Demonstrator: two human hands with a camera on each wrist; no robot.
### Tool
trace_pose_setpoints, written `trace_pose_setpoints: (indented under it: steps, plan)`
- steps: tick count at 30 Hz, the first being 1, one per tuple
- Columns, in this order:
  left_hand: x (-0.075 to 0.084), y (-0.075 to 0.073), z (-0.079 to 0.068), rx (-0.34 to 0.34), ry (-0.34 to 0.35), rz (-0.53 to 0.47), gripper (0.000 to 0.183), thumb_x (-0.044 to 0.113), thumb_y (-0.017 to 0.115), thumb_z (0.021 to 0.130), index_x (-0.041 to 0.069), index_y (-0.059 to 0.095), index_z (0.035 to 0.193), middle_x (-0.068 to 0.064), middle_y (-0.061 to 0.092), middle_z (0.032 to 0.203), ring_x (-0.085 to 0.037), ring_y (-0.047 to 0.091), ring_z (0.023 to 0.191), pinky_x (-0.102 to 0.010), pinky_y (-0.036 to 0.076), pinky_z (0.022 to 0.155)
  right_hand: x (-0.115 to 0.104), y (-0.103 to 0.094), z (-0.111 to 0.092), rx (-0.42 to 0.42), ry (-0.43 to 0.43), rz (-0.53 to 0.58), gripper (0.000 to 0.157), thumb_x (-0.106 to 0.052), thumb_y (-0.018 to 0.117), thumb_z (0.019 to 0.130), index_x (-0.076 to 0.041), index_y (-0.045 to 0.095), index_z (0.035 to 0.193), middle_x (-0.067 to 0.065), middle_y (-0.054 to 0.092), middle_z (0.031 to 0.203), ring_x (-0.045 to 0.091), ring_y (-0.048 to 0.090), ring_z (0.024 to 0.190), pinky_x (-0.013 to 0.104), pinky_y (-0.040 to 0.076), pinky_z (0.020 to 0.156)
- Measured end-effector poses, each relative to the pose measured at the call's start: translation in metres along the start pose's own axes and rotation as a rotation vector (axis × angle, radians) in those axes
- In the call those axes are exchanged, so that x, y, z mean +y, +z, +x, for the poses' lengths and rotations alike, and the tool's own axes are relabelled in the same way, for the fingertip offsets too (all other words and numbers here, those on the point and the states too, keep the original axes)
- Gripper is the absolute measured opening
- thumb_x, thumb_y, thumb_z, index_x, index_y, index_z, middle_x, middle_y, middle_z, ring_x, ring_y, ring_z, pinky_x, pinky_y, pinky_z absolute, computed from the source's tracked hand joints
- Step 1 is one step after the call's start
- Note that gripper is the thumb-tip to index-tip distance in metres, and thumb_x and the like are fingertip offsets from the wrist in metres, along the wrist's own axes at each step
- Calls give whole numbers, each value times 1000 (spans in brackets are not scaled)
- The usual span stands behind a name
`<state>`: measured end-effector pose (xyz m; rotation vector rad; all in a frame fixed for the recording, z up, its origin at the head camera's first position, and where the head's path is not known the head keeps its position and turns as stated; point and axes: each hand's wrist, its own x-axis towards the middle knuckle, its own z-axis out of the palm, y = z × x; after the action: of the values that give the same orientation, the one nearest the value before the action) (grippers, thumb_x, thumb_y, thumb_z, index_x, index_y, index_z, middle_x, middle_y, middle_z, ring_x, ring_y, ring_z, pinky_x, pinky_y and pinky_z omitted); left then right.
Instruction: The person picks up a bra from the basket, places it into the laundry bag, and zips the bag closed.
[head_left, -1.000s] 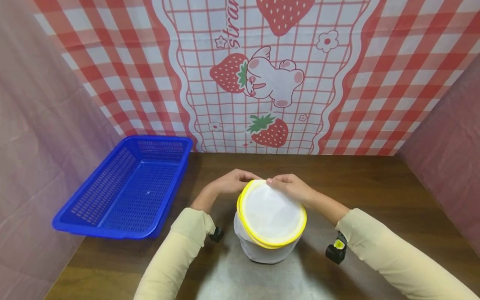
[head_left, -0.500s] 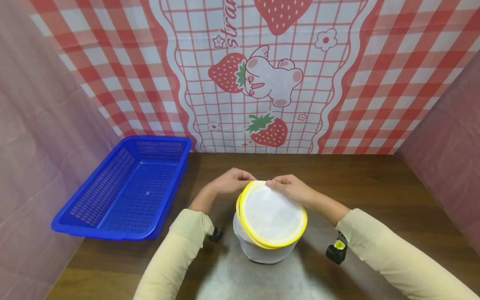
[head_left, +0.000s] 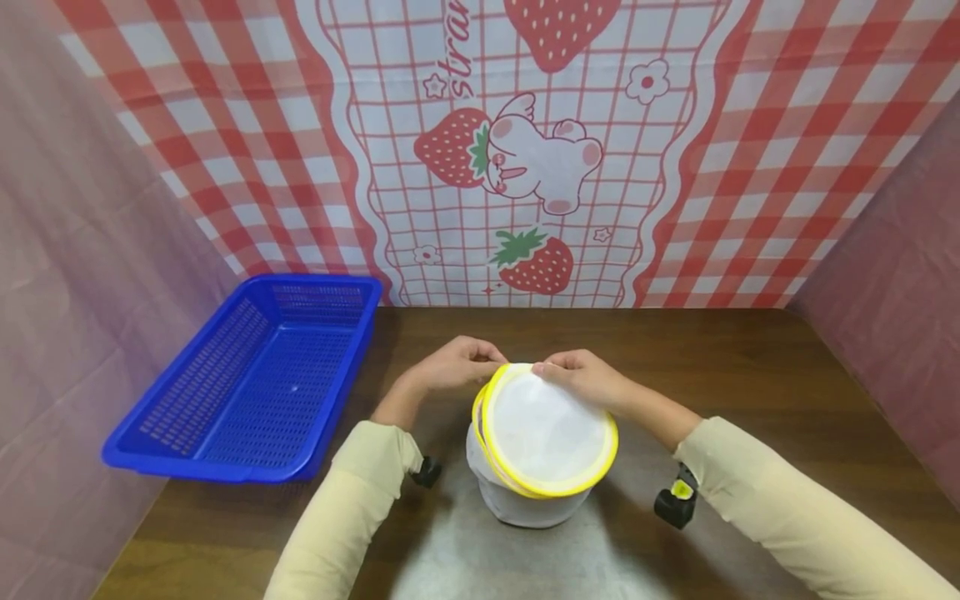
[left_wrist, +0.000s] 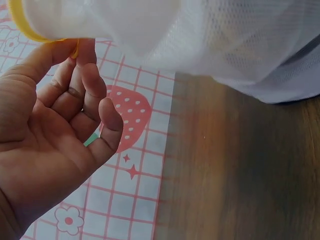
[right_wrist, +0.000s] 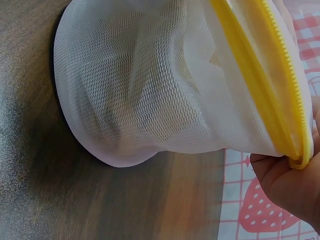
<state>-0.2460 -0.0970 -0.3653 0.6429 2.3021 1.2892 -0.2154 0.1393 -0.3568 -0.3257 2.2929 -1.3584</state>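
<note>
- A staged tabletop booth, more like a recording set-up than a lived-in room.
- A dark wooden table [head_left: 750,375] fills the floor of the view, under and beyond the fingers [head_left: 480,354].
- Past the fingers hangs a red-and-white checked cloth [head_left: 525,158] printed with strawberries and a cartoon rabbit, standing as a back wall.
- Plain pinkish sheets [head_left: 82,275] close off both sides, well apart from the fingers to left and right.
- A blue plastic basket [head_left: 247,379] sits on the table to the left of the fingers.
- Small black cameras [head_left: 672,504] are strapped at both wrists, behind the fingers.
</note>
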Motion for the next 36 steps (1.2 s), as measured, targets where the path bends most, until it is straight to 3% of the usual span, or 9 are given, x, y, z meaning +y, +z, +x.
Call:
trace_pose_setpoints:
  steps: [8,12,15,19,23,36]
  plan:
    - [-3,0,-1,25,6,5,23,23,58,92,6,69,103,-7,69,98,-11,60,82,-35,52,80,1,-2,4,0,-22,45,38,-33,53,94,2,66,105,0,64,74,12,61,61,29,53,57]
    - [-1,2,0,29,3,0,24,24,58,92,5,69,103,-8,69,98,-11,60,80,-42,51,83,0,-4,8,-11,-16,85,47,-41,49,95,2,67,102,-1,64,73,13,61,62,29,53,59]
    - [0,2,0,33,-7,3,24,25,59,92,7,69,103,-7,69,98,-12,60,82,-37,52,82,-1,-4,9,-42,-10,73,50,-46,48,94,-2,67,107,4,67,79,15,63,65,30,53,60]
    - [1,2,0,46,-18,1,23,28,60,91,9,70,101,-3,69,97,-15,60,88,-29,51,79,-2,-3,8,-49,-54,12,43,-41,53,93,-4,67,110,5,68,84,14,62,65,29,53,60]
    - [2,2,0,63,-21,-1,23,30,62,90,11,70,100,-1,70,95,-16,60,90,-28,50,80,-5,-2,6,-37,-76,-27,39,-38,56,92,-3,69,103,3,66,79,12,60,61,27,52,57]
    - [0,3,-3,95,37,7,21,26,64,88,8,71,96,-4,70,91,-10,54,77,-23,45,69,-4,0,3,18,-49,-73,38,-37,56,92,-3,69,103,5,66,80,14,60,62,28,52,58]
